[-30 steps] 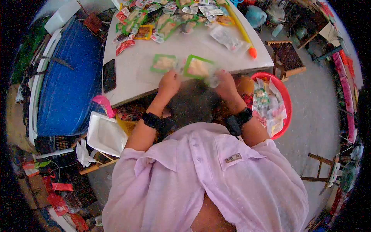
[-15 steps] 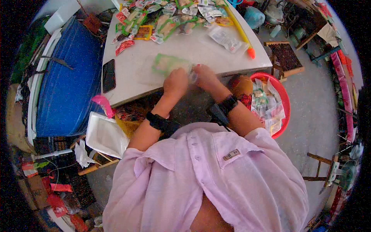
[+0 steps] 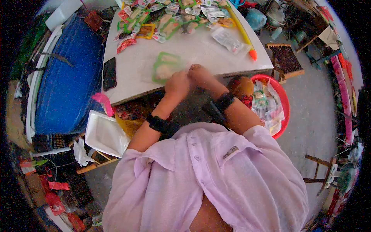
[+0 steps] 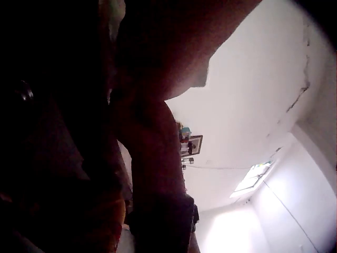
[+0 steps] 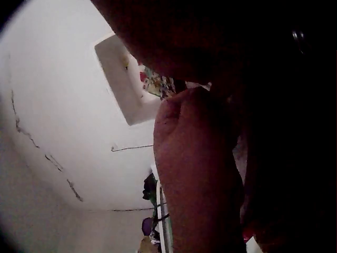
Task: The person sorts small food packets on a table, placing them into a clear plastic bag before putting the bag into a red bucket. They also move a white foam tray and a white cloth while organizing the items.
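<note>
In the head view, my left hand (image 3: 177, 86) grips green-edged food packets (image 3: 165, 71) by their near end, just over the front part of the white table (image 3: 135, 77). They are clear plastic with pale contents, blurred by motion, and look like two overlapping ones. My right hand (image 3: 203, 77) has its fingers curled against the left hand, at the packets' near right end; the fingertips there are hidden. Both wrist views are dark: the left hand (image 4: 163, 58) and the right hand (image 5: 163, 42) show mostly as shadow.
Several food packets (image 3: 168, 27) pile up at the table's far side. A clear packet (image 3: 228, 40) and a long yellow stick with an orange tip (image 3: 252, 55) lie on the right. A black phone (image 3: 109, 73) is at the left edge. A red basin (image 3: 285, 104) with packets stands right.
One second ago, each hand held a green-edged packet, apart from each other. Since then, the right hand has moved left to meet the left hand, and the packets are together on the left.
</note>
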Demonstrator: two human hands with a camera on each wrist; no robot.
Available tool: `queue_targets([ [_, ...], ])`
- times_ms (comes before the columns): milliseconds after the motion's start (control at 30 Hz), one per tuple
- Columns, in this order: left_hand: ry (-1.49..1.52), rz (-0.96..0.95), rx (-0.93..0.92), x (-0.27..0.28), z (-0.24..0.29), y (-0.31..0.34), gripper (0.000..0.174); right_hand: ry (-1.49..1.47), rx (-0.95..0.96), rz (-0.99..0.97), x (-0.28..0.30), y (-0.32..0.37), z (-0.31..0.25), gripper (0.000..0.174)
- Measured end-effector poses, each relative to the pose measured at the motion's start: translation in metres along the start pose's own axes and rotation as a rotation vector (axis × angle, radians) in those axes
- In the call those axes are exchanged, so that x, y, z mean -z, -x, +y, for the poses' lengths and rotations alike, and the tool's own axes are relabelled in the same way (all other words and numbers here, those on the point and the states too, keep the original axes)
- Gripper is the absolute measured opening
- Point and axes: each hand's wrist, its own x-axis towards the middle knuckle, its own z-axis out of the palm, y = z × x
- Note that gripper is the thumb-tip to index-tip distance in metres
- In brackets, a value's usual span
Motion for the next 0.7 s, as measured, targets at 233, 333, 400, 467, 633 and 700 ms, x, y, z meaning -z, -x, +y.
queue_targets([
  [233,0.118,-0.087,-0.204,0.028,-0.011,-0.004,0.02,-0.396,-0.529,-0.044,0.015,0.001,0.001,0.016],
  [333,0.055,-0.043,-0.013,0.025,-0.036,-0.04,0.021,-0.269,-0.596,0.382,0.011,0.012,0.013,0.02],
  [400,-0.012,0.017,-0.039,0.025,-0.051,-0.066,0.025,-0.212,-0.631,0.412,0.022,0.009,0.016,0.021],
  [467,-0.084,0.089,-0.101,0.019,-0.073,-0.096,0.027,-0.121,-0.541,0.489,-0.003,0.015,0.034,0.018],
  [633,-0.269,0.064,-0.069,0.003,-0.105,-0.161,0.037,-0.04,-0.585,0.301,0.001,0.013,0.025,0.013],
  [700,-0.323,0.047,-0.045,-0.002,-0.107,-0.18,0.043,-0.006,-0.598,0.284,-0.002,0.011,0.027,0.013],
])
